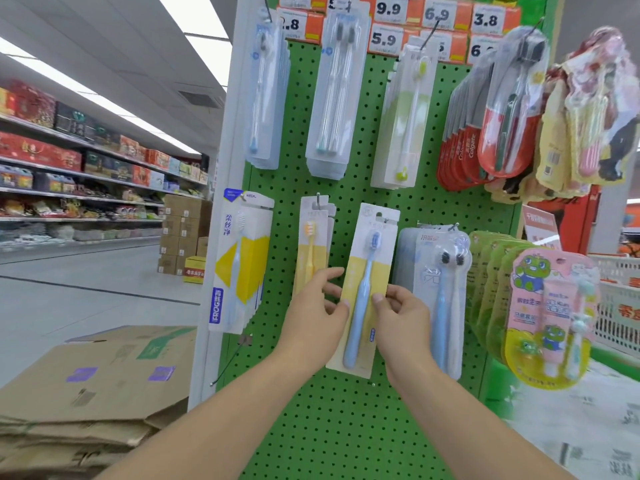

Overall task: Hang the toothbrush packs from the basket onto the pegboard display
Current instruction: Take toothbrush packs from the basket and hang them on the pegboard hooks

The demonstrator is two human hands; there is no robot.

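holding a blue pack [365,289] between them, left hand [317,311] and right hand [401,315] pinch its edges, its hole at a peg [387,220] above them on the pegboard [349,427], apparently near hung; basket [620,299] sits off right.

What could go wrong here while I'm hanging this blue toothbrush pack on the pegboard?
The blue toothbrush pack hangs tilted, held only by its edges between the left hand and right hand; its hang hole may not be fully on a hook, so it could drop on release. Your left hand also brushes the orange toothbrush packs and could knock them off their hook.
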